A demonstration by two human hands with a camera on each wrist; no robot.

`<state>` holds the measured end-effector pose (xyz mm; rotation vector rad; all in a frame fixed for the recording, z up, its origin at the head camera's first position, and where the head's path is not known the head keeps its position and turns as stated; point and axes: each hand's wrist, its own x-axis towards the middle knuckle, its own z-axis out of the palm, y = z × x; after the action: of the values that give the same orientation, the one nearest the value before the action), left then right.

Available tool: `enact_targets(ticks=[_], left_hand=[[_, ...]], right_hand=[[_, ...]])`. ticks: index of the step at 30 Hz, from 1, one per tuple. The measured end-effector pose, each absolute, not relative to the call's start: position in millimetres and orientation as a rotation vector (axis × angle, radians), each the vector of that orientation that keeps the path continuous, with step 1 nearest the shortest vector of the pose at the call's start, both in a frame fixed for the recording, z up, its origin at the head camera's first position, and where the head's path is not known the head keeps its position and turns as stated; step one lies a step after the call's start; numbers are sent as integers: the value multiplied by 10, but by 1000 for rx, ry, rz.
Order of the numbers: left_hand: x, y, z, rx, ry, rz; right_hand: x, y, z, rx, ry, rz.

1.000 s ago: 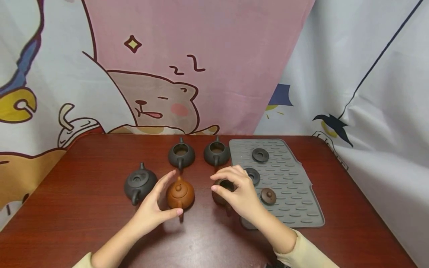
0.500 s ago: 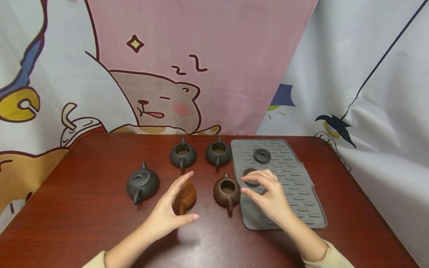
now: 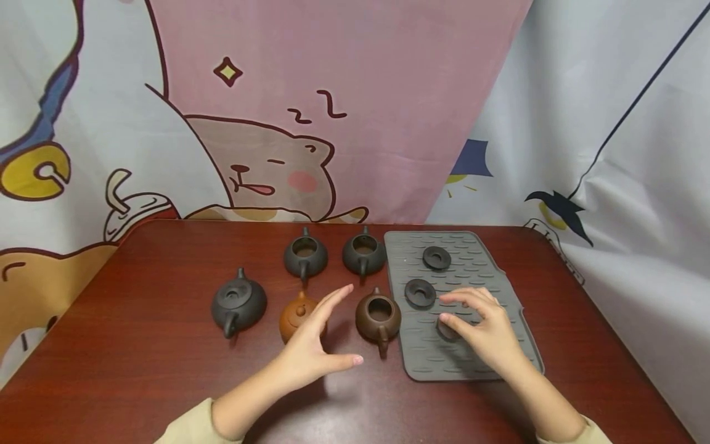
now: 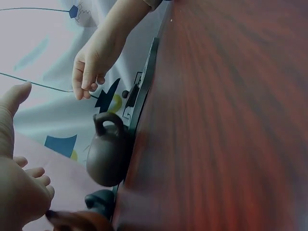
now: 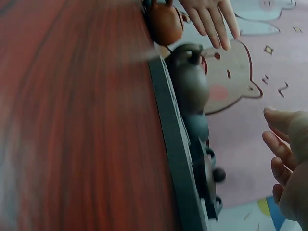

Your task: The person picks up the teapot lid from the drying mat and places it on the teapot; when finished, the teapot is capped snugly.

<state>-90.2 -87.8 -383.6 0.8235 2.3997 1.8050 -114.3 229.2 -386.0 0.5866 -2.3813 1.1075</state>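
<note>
My left hand (image 3: 307, 357) hovers beside and partly in front of an orange-brown teapot (image 3: 293, 319) with its lid on; its thumb and fingers are spread, with nothing between them. To its right stands a lidless brown teapot (image 3: 366, 324), handle toward me. Over a grey mat (image 3: 424, 364), my right hand (image 3: 490, 333) holds nothing. Its thumb and fingers are parted above a small brown teapot lid (image 3: 445, 331), which it partly hides. The right wrist view shows a gap between the fingers and that knobbed lid (image 5: 210, 175).
Two dark lids, one farther back (image 3: 436, 258) and one nearer (image 3: 420, 294), lie on the mat. Behind stand two lidless dark teapots, left (image 3: 292, 264) and right (image 3: 350, 260). A lidded dark teapot (image 3: 238, 305) is at the left. A printed curtain (image 3: 388, 123) hangs behind the table.
My right hand has moved right, from over the brown teapot to over the brown lid. My left hand has shifted right, past the orange-brown teapot toward the brown one.
</note>
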Motion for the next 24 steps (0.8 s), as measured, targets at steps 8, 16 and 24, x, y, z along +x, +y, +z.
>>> enact_targets(ticks=[8, 16, 24], left_hand=[[-939, -680, -3868, 859, 2373, 1799], [-1004, -528, -3976, 839, 2366, 1837], [-1067, -449, -4117, 725, 2366, 1869]], right_hand=[[-1161, 2540, -3948, 540, -2477, 1060], [-1200, 2672, -4075, 549, -2545, 1015], [-1225, 2717, -4175, 549, -2600, 1107]])
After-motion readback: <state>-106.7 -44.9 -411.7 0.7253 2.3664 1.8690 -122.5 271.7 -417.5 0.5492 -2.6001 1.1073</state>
